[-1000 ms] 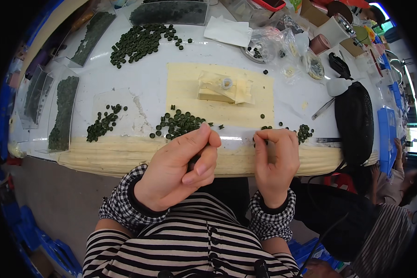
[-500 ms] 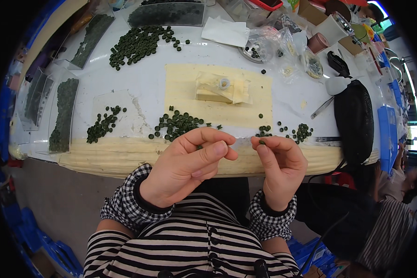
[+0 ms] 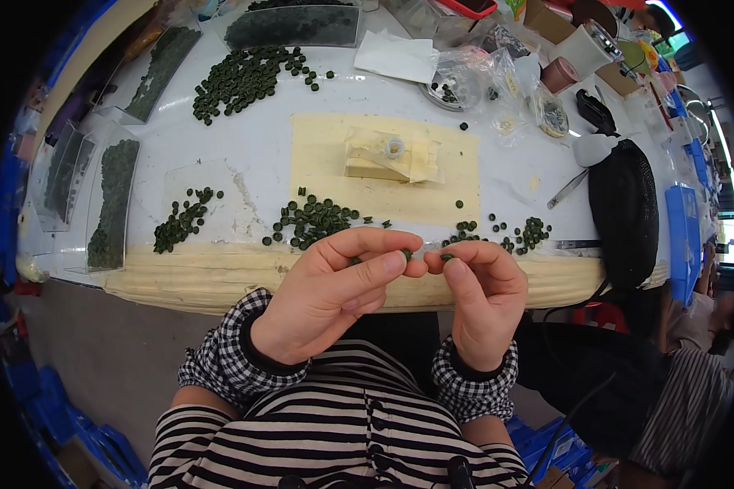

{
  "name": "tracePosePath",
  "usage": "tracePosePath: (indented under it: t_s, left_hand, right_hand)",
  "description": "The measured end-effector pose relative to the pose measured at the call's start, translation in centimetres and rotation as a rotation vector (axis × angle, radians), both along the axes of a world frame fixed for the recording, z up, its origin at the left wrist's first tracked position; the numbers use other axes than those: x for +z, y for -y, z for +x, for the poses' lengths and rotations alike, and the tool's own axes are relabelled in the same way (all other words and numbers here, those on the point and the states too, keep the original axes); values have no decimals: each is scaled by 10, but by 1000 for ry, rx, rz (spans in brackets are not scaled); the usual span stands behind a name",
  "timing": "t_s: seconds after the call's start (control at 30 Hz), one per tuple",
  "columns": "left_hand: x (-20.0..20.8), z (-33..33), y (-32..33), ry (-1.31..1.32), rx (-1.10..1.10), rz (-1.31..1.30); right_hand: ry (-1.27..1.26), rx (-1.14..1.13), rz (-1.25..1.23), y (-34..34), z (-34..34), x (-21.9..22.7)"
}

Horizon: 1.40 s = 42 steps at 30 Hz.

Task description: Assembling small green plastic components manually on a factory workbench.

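Over the table's front edge, my left hand pinches a small dark green round part between thumb and forefinger. Another bit of green shows between its curled fingers. My right hand is closed too, with a second small green part at its fingertips. The fingertips of both hands almost meet. Just beyond my left hand lies a loose pile of ridged green round parts. Smaller groups lie past my right hand and farther left.
Mid-table, a small taped block with a whitish ring on top sits on a yellow sheet. A large green pile and clear trays are at left and back. A black mesh-covered object and tweezers lie right.
My right hand has moved left toward my left hand, bringing its green part close. A green part now shows at my left fingertips.
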<state>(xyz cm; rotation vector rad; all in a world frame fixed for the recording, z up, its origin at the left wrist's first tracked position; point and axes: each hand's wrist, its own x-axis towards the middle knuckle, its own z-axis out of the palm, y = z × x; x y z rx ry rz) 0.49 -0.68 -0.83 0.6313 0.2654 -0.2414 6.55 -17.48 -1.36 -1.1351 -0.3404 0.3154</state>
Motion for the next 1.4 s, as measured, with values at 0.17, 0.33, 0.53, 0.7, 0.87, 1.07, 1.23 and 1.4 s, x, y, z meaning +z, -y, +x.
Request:
tracePosePath:
  t_s: [0.17,0.33,0.53,0.7,0.87,1.07,1.23,1.4]
  left_hand:
    - [2,1,1,34,11,45]
    - [-1,0,2,48,25,109]
    - [-4,-1,5,67,47,133]
    - [-7,-2,7,50,63,88]
    - [0,-2,9,-15,78,17]
    - [-3,-3,9,29,118,82]
    - [-1,0,14,151,215,463]
    - [3,3,-2,118,52,423]
  right_hand:
    - [161,-74,-159,-3,-2,0]
    - [472,-198,-312,-7,1,-3]
    - [608,-287,-419,-12,1,-4]
    - [713,-330,-469,-15,0,-3]
    - [810,-383,-476,-17,-1,-7]
    - [863,-371,-488,-17,-4,-5]
    - [858,-263,-447,-12,-1,-5]
    - [992,-251,-494,-10,-2,-3]
